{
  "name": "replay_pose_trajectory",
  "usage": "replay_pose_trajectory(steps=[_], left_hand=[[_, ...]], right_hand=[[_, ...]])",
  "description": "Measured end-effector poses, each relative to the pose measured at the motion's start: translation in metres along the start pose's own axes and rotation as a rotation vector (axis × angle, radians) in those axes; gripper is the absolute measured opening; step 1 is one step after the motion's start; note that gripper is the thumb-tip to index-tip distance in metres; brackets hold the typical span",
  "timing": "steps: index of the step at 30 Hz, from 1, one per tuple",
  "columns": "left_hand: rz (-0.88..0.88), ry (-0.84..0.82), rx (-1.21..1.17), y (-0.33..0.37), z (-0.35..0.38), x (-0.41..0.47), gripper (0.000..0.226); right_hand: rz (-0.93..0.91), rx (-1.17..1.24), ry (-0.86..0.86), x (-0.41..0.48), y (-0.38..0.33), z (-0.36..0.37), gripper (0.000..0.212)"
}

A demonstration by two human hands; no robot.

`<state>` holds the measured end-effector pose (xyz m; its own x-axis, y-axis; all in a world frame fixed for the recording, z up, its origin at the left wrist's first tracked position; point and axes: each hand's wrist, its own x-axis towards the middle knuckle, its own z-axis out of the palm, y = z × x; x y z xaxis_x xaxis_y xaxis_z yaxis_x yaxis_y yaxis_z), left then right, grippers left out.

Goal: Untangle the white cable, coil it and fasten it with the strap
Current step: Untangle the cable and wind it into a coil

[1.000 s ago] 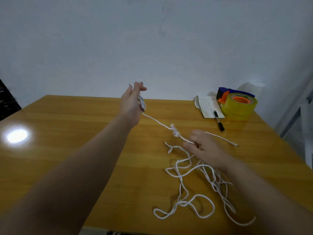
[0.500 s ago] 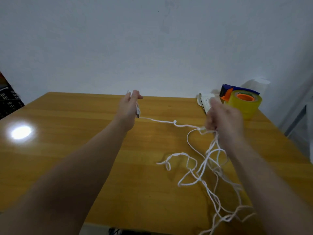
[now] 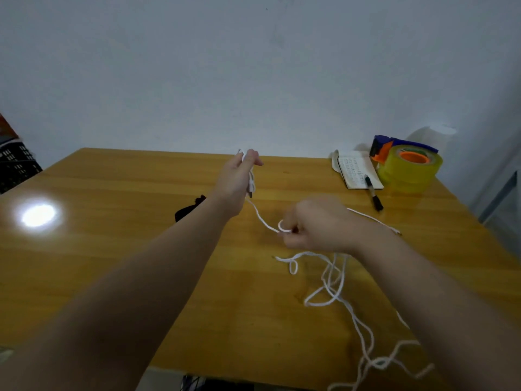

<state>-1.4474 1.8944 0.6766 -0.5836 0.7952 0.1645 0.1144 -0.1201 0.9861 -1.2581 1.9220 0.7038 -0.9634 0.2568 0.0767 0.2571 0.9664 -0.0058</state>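
The white cable point(image 3: 332, 292) lies in loose tangled loops on the wooden table point(image 3: 112, 249), trailing to the front right edge. My left hand point(image 3: 238, 179) is raised over the table's far middle and grips one end of the cable with its plug. From there a strand runs down to my right hand point(image 3: 313, 227), which pinches a small loop of cable just above the table. A dark strap-like piece point(image 3: 189, 210) lies on the table, partly hidden behind my left forearm.
At the far right corner stand a yellow tape roll in a blue and orange dispenser point(image 3: 408, 167), a small notebook point(image 3: 356, 170) and a black marker point(image 3: 373, 196). A black crate point(image 3: 14, 165) sits off the table's left side. A lamp glare point(image 3: 38, 215) shows on the left.
My right hand has dropped from near the tape roll back toward the table's middle and now pinches a small loop. The lifted cable has sunk onto the table. My left hand stayed up.
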Motion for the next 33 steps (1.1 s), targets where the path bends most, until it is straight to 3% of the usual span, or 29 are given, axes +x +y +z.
replay_pose_trajectory(steps=[4,8,14,21,23,26,28,31,33], left_hand=[[-0.048,-0.17,0.142,-0.001,0.013,-0.014,0.03],[-0.055,-0.35,0.09,0.006,0.024,-0.028,0.029],[-0.08,-0.442,0.046,0.018,0.032,-0.041,0.031],[-0.134,-0.507,0.187,0.029,0.034,-0.049,0.034],[-0.169,-0.526,0.142,0.03,0.034,-0.051,0.034],[-0.087,-0.53,0.203,0.03,0.034,-0.053,0.034],[-0.075,-0.501,0.185,0.032,0.034,-0.053,0.032],[-0.087,-0.409,0.254,0.028,0.028,-0.05,0.038],[-0.111,-0.302,0.465,0.016,0.019,-0.049,0.045]], right_hand=[[-0.052,0.051,0.133,0.004,0.007,-0.011,0.03],[-0.029,0.148,0.213,0.003,0.023,-0.015,0.025],[0.062,0.231,0.254,0.002,0.043,-0.018,0.024],[0.114,0.383,0.366,-0.001,0.057,-0.019,0.02],[0.086,0.549,0.386,-0.005,0.059,-0.02,0.003],[0.106,0.816,0.422,-0.01,0.059,-0.015,0.021],[0.114,1.007,0.472,-0.01,0.054,-0.007,0.012],[0.28,1.463,0.753,-0.008,0.055,-0.007,0.028],[0.355,1.82,0.913,-0.007,0.059,-0.013,0.038]])
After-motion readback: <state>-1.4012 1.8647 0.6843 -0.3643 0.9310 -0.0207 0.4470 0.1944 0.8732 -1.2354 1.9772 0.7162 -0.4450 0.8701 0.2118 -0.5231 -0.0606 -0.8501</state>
